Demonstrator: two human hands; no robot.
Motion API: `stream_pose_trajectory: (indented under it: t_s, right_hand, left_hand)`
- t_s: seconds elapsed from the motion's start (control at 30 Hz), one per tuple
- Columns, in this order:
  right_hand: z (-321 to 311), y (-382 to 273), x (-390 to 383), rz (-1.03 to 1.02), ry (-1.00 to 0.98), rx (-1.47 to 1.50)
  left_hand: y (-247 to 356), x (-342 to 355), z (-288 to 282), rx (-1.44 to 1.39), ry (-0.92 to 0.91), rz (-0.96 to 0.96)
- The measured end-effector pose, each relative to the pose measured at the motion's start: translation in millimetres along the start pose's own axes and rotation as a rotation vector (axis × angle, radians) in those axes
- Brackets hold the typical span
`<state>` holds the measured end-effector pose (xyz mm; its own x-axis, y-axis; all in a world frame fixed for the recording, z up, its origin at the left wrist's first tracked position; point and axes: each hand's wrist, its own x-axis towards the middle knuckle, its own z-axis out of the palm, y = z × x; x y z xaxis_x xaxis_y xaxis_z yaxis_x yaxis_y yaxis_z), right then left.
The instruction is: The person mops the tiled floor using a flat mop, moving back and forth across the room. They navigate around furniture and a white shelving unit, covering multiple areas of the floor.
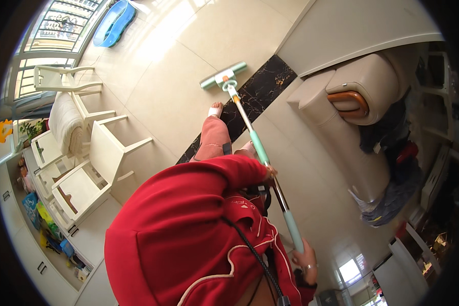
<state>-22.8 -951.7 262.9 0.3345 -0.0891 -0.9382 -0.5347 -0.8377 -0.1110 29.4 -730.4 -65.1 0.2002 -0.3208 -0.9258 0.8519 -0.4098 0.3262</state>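
Mop: here it is, lying slantwise from the person's hands, its mop head point(223, 75) out on the pale floor tiles point(160, 76), just beside the black stone strip point(268, 84).
Left hand: this one point(271, 172) is forward, fingers curled round the pole point(279, 194) about where the front green grip point(258, 147) ends.
Right hand: and this one point(306, 259) is back at the pole's end, fingers closed around the rear green grip point(292, 229).
Weight: light, I'd judge, though the reach puts the load far out front.
Feel: the pole looks stiff, its bare metal likely slicker than the green grips; the pad probably gives, but its underside is hidden.
Best hold: one hand on each green grip, I'd say, steering from the rear.
Nearby: a bare foot point(215, 109) stands close to the mop head; white chairs point(107, 153) sit well off left.
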Motion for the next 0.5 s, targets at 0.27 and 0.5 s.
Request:
stream_pose_trajectory:
  t_s: [0.27,0.5]
  right_hand:
    - [-77.3,39.1,-65.2,0.097,0.393,-0.123]
    - [-58.7,-63.1,-0.8,-0.102,0.311,-0.165]
  left_hand:
    - [59.0,-26.4,84.8,-0.788,0.140,-0.276]
    - [29.0,-23.8,-14.9,-1.014,0.525,-0.187]
